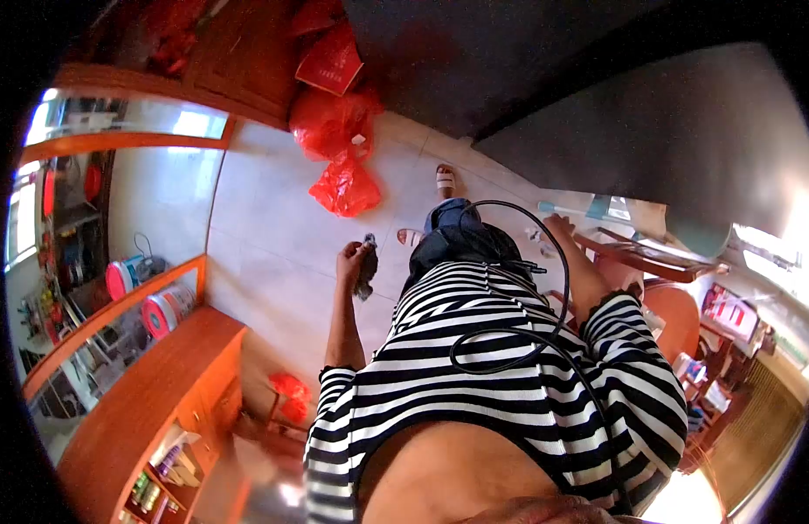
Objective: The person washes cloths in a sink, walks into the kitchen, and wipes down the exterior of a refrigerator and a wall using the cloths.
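Note:
My left hand (350, 260) is closed at the fingertips around a small, crumpled dark-grey cloth (365, 278), which hangs down over the pale floor. The cloth's exact kind does not show clearly. On the other side, my right hand (558, 227) is held out from my hip with its fingers loosely apart, and I see nothing in it. Close beyond that hand runs a light-blue stick-like thing (555, 208), and a wooden chair part (610, 248) lies beside the wrist. A black cable (565, 288) loops across my striped top.
Red plastic bags (345, 187) lie on the tiled floor ahead, below a red packet (331, 65). An orange wooden cabinet (147, 389) and a glass-fronted frame (164, 227) stand to the left. A large dark panel (675, 122) rises at right, with a round wooden stool (671, 314) nearer.

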Demonstrator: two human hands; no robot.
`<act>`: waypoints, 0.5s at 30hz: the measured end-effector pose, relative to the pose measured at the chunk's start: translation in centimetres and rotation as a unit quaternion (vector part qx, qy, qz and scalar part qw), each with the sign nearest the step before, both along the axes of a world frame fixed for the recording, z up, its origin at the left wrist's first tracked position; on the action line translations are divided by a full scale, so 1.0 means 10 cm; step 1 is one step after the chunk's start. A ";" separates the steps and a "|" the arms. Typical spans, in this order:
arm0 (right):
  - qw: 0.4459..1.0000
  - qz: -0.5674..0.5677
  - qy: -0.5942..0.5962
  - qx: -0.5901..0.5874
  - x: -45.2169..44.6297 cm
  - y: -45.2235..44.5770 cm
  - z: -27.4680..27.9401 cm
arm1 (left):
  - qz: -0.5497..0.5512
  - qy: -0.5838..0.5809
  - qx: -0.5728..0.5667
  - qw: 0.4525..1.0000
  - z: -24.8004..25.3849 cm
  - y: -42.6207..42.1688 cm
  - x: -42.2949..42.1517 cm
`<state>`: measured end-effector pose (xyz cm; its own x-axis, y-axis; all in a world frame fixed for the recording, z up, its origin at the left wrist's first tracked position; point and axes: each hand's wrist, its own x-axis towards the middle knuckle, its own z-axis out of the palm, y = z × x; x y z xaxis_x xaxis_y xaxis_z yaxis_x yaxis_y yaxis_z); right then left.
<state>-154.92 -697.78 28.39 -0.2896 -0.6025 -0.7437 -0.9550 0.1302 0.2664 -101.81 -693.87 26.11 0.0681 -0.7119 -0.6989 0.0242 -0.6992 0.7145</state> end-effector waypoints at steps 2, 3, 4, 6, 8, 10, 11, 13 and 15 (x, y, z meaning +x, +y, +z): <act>0.999 -0.019 -0.030 -0.022 -0.07 0.30 -0.07 | -0.003 0.024 0.011 1.000 -0.45 0.18 0.14; 0.998 -0.027 -0.042 -0.032 -0.07 0.44 -0.06 | -0.044 -0.045 -0.025 0.998 -0.44 0.23 0.15; 0.993 -0.070 -0.026 -0.092 0.03 0.50 0.07 | -0.049 -0.037 0.007 0.998 -0.44 0.30 0.19; 0.970 -0.063 -0.052 -0.230 0.10 0.43 0.39 | -0.053 -0.023 0.046 0.997 -0.35 0.33 0.22; 0.932 -0.051 -0.058 -0.355 0.12 0.36 0.75 | -0.053 -0.009 0.066 0.996 -0.16 0.42 0.20; 0.876 0.003 -0.046 -0.479 0.05 0.00 1.18 | -0.079 -0.077 0.036 0.993 -0.30 0.53 0.28; 0.837 0.050 -0.040 -0.543 0.00 -0.22 1.46 | -0.103 -0.136 0.012 0.985 -0.28 0.54 0.28; 0.772 0.104 0.017 -0.627 0.04 -0.60 2.18 | -0.046 -0.087 0.028 0.995 -0.31 0.61 0.26; 0.654 0.160 0.025 -0.739 0.02 -0.97 2.67 | -0.001 -0.067 0.021 0.998 -0.15 0.66 0.20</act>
